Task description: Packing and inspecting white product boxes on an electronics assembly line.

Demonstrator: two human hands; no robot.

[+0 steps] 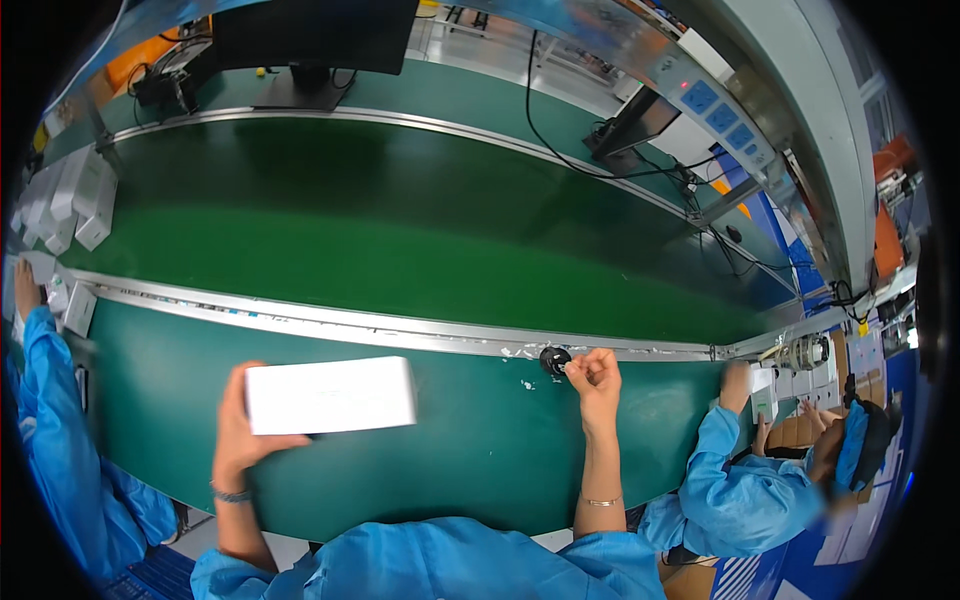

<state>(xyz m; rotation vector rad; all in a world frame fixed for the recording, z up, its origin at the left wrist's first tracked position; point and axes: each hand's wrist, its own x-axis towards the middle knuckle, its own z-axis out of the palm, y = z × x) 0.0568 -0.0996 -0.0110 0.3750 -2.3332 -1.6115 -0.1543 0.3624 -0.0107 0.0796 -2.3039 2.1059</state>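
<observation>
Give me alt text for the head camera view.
A person's left hand holds a flat white box above a green workbench, while the right hand pinches a small piece beside a black roll near the conveyor belt.

A long green conveyor belt (400, 240) runs left to right, a dark monitor (310, 35) beyond it, a power strip (715, 105) far right.

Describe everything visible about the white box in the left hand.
The white box is a flat, long rectangular carton, plain white on the face shown, apparently cardboard; any print is washed out by glare. It looks closed. The left hand holds it by its left end, thumb underneath, lifted roughly level above the green work surface. Nothing else touches it.
</observation>
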